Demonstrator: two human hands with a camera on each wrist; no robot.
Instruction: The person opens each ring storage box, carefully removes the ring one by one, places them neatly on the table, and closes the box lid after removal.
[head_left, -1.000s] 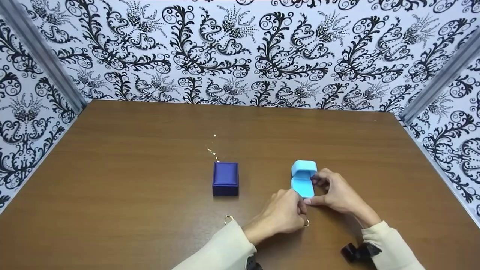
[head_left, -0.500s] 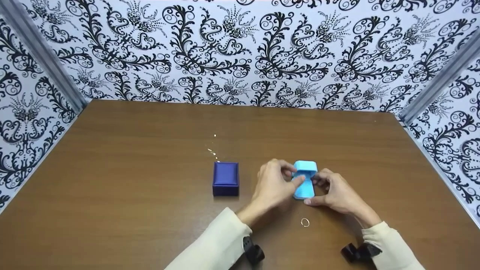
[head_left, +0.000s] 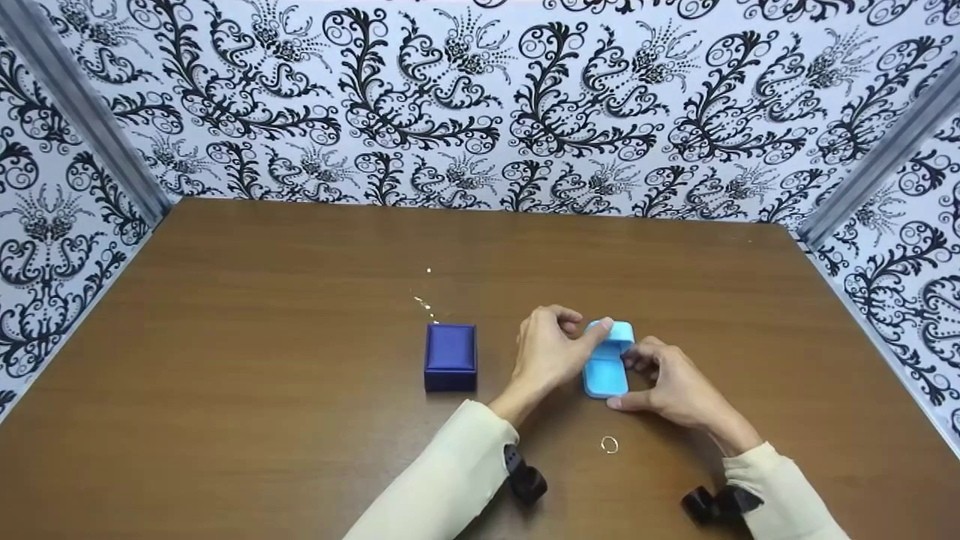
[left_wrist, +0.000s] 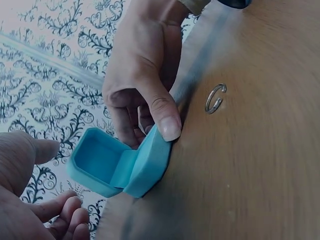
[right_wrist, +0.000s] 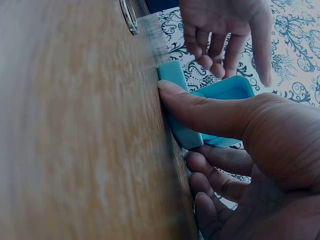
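A light blue ring box (head_left: 604,377) stands on the table with its lid raised and no ring visible inside. My right hand (head_left: 679,386) holds its base, the thumb (right_wrist: 200,110) on the front and the fingers along the right side. On the left of the box, my left hand (head_left: 551,349) has thumb and fingers spread near the raised lid. The left wrist view shows a gap between that hand (left_wrist: 25,190) and the lid (left_wrist: 97,162). In front of the box lies a thin open-ended ring (head_left: 609,445), seen closer as a metal band (left_wrist: 215,99).
A closed dark blue box (head_left: 451,356) stands on the wooden table (head_left: 262,322), left of my left hand. Small bright flecks (head_left: 426,303) show behind it. Patterned panels (head_left: 465,112) enclose the back and sides. Black wrist devices (head_left: 525,480) sit at both sleeves.
My left hand has risen from the box's front edge to beside its lid, uncovering the nearer ring. The left sleeve now covers where another ring lay. My right hand keeps its hold.
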